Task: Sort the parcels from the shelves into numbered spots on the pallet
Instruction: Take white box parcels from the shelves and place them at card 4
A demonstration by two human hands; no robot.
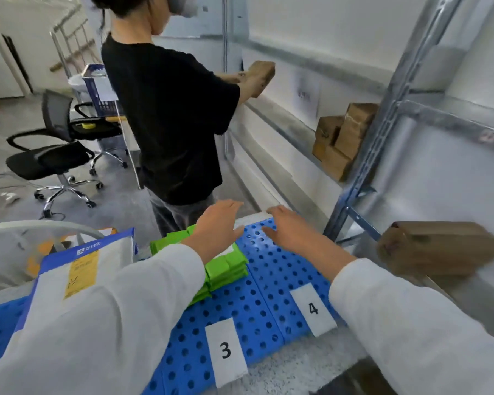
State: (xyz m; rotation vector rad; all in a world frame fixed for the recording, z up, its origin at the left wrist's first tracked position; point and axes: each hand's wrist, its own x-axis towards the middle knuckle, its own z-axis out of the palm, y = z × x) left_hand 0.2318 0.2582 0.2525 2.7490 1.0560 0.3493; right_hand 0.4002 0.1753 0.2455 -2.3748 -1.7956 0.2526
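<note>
- The brown box (439,249) at the frame's right middle is smeared by blur; you cannot read its markings.
- Your left sleeve (111,309) hides part of the green parcels (226,269) and the white mailer (111,252).
- The paper sign (307,95), right of upper centre, is unreadable.
- The pallet (268,280) runs off the lower left edge.

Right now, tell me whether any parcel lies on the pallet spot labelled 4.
No: the blue pallet by the 4 label is bare; the green parcels are stacked behind the 3 label.

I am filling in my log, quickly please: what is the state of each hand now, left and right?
Left hand: open, fingers straight, holding nothing, above the green parcels.
Right hand: open, holding nothing, above the blue pallet.
</note>
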